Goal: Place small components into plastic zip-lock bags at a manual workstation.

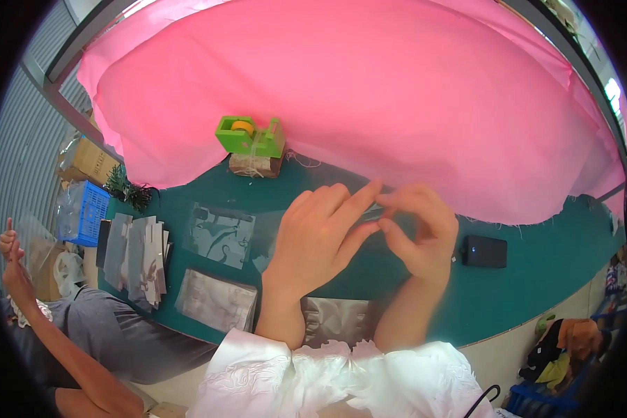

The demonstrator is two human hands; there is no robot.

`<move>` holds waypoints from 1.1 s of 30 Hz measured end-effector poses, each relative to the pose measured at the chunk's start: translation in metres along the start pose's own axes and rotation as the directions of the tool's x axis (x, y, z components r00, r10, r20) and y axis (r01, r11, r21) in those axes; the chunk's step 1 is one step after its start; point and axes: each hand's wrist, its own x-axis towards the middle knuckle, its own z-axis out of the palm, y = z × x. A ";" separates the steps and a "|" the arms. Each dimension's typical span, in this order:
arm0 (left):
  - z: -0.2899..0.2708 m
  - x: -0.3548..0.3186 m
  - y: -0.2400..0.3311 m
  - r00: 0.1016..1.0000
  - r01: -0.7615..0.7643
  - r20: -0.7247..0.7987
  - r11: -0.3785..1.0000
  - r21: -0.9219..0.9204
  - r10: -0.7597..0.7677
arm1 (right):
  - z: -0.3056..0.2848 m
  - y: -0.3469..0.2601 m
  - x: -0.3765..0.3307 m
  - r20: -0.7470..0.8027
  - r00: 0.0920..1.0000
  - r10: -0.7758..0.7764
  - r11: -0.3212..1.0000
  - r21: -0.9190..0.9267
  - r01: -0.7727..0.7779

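Above the green table (494,299), my left hand (313,240) and my right hand (423,230) meet with their fingertips close together. Between them, both pinch what looks like a clear plastic film (375,214); its outline is hard to make out. Left of my left hand lie flat clear plastic sleeves (219,233). Nearer to me sits a stack of silvery-grey flat packets in clear plastic (218,299). Another shiny grey packet (338,319) rests below my wrists, partly covered by my forearms.
A green tape dispenser (251,137) is tied onto a brown block (256,166) at the back. Pink cloth (341,90) hangs along the far edge. A black box (485,251) stands right, packet stacks (136,259) left. A person's hand (17,268) and blue crate (83,212) are far left.
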 end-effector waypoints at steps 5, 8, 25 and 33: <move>-0.006 -0.001 0.008 0.999 0.025 0.029 1.000 -0.007 -0.024 | 0.000 -0.007 0.000 -0.025 0.999 0.031 0.999 -0.035 -0.032; -0.004 -0.002 0.006 0.994 0.048 0.101 0.999 -0.011 -0.046 | 0.000 -0.004 -0.001 -0.028 0.999 0.033 0.998 -0.045 -0.034; -0.002 -0.001 -0.003 0.966 0.138 0.243 0.968 -0.210 -0.085 | 0.003 0.002 0.000 -0.096 0.995 0.001 0.989 -0.145 -0.015; 0.011 -0.002 -0.011 0.979 0.099 0.196 0.970 -0.221 -0.055 | 0.002 0.007 -0.002 -0.175 0.984 -0.018 0.978 -0.205 -0.019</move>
